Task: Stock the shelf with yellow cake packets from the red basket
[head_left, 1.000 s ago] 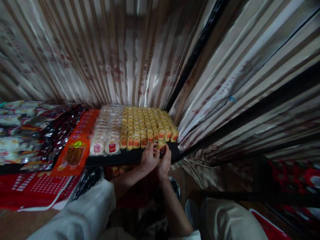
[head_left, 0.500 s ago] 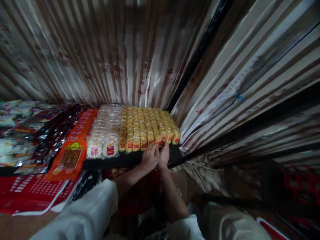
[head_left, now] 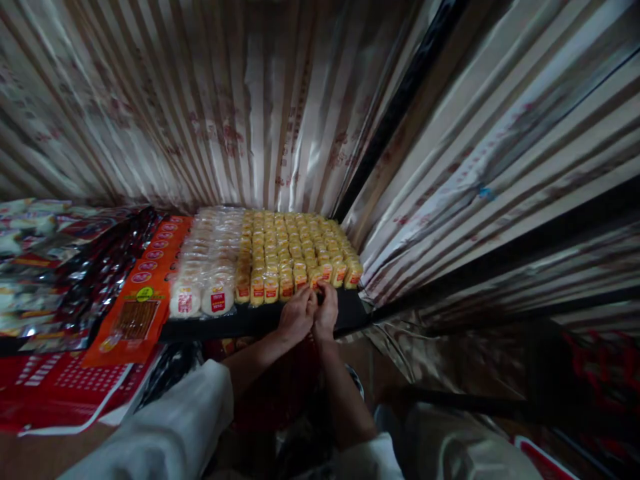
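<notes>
My left hand (head_left: 297, 315) and my right hand (head_left: 327, 309) are pressed together at the front edge of a dark shelf (head_left: 250, 321). Both sets of fingers close on one small yellow snack packet (head_left: 317, 280) at the front of the rows of yellow packets with red labels (head_left: 295, 250). The packet is mostly hidden by my fingers. Left of those rows lie stacks of round white packets with red labels (head_left: 207, 273).
Orange flat packets (head_left: 143, 303) and dark glossy bags (head_left: 95, 267) fill the shelf further left. A red printed sheet (head_left: 60, 387) lies below them. Striped shiny curtains (head_left: 475, 167) hang behind and to the right. A dark bar (head_left: 500, 403) crosses low at the right.
Both hands have moved slightly forward toward the front row of yellow packets and closed together on one. The view has shifted a little.
</notes>
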A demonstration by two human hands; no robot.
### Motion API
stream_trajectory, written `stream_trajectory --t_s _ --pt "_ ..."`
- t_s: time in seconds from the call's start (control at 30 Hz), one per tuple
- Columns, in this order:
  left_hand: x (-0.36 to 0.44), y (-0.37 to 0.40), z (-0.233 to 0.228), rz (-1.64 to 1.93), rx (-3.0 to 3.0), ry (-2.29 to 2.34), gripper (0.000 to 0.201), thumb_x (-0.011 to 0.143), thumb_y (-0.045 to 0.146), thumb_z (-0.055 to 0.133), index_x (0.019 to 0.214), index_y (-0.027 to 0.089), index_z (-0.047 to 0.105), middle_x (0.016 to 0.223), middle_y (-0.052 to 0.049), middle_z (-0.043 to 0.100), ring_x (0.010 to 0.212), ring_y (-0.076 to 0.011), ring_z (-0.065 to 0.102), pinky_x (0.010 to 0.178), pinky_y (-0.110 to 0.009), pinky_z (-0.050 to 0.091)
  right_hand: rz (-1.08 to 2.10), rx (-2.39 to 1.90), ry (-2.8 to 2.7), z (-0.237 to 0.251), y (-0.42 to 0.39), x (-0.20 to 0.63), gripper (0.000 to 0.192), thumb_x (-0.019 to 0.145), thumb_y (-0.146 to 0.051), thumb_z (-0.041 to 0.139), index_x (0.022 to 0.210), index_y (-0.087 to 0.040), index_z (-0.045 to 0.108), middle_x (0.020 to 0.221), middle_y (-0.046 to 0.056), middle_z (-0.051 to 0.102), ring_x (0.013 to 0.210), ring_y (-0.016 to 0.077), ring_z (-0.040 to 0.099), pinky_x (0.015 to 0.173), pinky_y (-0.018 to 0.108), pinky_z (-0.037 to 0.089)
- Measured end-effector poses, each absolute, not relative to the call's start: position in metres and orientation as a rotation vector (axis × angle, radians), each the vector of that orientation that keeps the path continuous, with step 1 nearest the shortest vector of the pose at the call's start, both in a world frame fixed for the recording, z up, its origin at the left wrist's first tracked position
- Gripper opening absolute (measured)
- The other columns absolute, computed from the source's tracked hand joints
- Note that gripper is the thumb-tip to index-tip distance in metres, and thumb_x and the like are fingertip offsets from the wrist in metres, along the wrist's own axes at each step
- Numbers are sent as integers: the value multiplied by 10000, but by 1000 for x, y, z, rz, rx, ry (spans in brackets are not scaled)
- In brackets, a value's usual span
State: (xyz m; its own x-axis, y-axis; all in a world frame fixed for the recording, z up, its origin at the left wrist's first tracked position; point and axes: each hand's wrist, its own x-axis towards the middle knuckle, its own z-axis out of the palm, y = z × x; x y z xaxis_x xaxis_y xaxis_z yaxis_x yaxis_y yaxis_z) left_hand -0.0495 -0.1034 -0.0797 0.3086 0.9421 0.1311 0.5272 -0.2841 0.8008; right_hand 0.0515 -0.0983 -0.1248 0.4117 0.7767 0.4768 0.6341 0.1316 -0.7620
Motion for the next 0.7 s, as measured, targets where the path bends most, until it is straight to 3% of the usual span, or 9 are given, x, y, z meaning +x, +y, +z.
stream_trajectory --t_s 0.33,0.43,0.57,0.7 --pt "-74 -140 -79 1002 1964 1179 362 735 10 394 983 172 603 1123 -85 600 1084 -171 548 987 -328 442 36 -1612 -1257 -111 -106 44 283 840 -387 473 958 -170 610 1122 133 503 1115 229 482 974 409 402" --pt "-95 -166 -88 967 1945 1132 327 739 18 391 913 179 617 1007 -68 613 981 -162 571 914 -298 468 12 -1597 -1236 -99 -120 35 275 860 -385 454 940 -169 605 1083 127 537 1065 218 514 913 383 437" --pt "-124 -200 -117 804 1791 1216 278 785 54 389 790 177 639 880 -55 637 879 -157 584 859 -287 470 243 -1578 -1210 -98 -161 10 272 884 -387 435 938 -168 587 840 62 628 783 172 591 729 306 481" --pt "-151 -209 -157 463 1466 1563 251 781 46 446 845 147 667 951 -79 677 912 -163 609 856 -281 460 595 -1608 -1438 -128 -204 -33 300 893 -373 409 797 -179 617 769 55 665 743 172 614 727 281 471"
